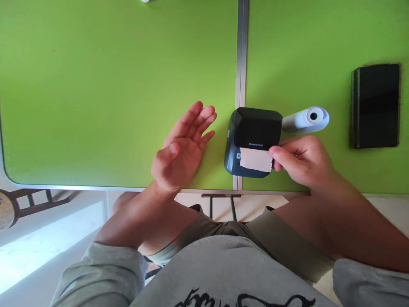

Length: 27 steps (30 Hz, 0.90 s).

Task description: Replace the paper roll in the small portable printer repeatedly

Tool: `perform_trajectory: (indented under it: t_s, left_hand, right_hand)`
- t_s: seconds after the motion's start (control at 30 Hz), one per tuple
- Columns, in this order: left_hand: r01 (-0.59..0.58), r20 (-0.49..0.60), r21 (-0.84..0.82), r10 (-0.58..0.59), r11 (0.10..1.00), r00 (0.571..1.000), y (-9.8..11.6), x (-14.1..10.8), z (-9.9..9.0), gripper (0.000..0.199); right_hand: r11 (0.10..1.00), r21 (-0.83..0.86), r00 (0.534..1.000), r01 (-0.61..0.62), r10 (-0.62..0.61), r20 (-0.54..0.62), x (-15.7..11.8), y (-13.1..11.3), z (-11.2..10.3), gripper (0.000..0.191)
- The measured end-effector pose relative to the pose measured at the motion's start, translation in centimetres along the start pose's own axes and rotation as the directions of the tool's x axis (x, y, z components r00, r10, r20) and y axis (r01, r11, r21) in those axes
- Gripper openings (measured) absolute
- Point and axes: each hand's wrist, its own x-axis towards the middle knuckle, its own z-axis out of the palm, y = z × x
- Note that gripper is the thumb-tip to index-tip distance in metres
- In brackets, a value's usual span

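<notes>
A small black label printer (258, 127) stands on the green table, across the metal seam. White paper (255, 159) sticks out of its front, below the lid. My right hand (303, 160) pinches the right edge of this paper between thumb and fingers. Left of the printer, my left hand (183, 149) is held with the palm turned up and the fingers apart, holding nothing. Behind my right hand, a roll of white paper (300, 120) lies next to the printer's right side.
A dark phone in a case (379, 106) lies on the right half of the green table (111, 94). The table's near edge runs just above my lap. A stool (8, 209) stands on the floor at the lower left. Part of a white object (145, 1) shows at the top edge.
</notes>
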Motion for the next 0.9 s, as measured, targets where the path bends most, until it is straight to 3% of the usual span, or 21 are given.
perform_trajectory:
  t_s: [0.1,0.2,0.27,0.4,0.5,0.6,0.73,0.9]
  left_hand:
    - [0.087,-0.059,0.133,-0.08,0.987,0.995,0.6,0.0,0.5,0.073]
    - [0.042,-0.182,0.089,-0.025,0.995,0.983,0.8,-0.3,1.2,0.039]
    - [0.036,-0.201,0.171,-0.001,0.985,0.98,1.0,-0.7,1.5,0.035]
    - [-0.129,-0.035,0.484,0.167,0.865,0.985,1.4,-1.2,1.6,0.054]
    - [-0.102,-0.078,0.593,0.183,0.799,0.98,1.2,-1.1,1.8,0.029]
    - [-0.127,-0.039,0.633,0.195,0.764,0.98,0.9,-0.9,2.0,0.019]
    - [-0.256,0.117,0.66,0.24,0.706,0.964,0.5,-0.8,2.2,0.037]
    - [-0.25,0.144,0.68,0.209,0.689,0.967,0.4,-0.9,2.3,0.043]
  right_hand:
    - [1.0,0.004,1.0,0.006,-0.006,0.003,0.0,0.0,0.0,0.07]
    - [1.0,0.0,1.0,-0.002,0.002,0.008,-0.1,0.1,0.0,0.068]
    - [1.0,0.0,1.0,-0.003,0.003,0.013,-0.1,0.2,0.0,0.067]
    - [1.0,0.022,1.0,0.002,-0.002,0.029,0.0,0.3,0.0,0.069]
    - [1.0,0.02,1.0,0.011,-0.011,0.027,0.1,0.1,0.1,0.07]
    - [1.0,0.025,1.0,0.015,-0.016,0.026,0.1,-0.1,0.1,0.068]
    - [0.999,0.036,0.999,0.025,-0.026,0.034,0.1,-0.3,0.0,0.066]
    - [0.999,0.05,0.999,0.016,-0.018,0.032,0.1,-0.3,0.1,0.067]
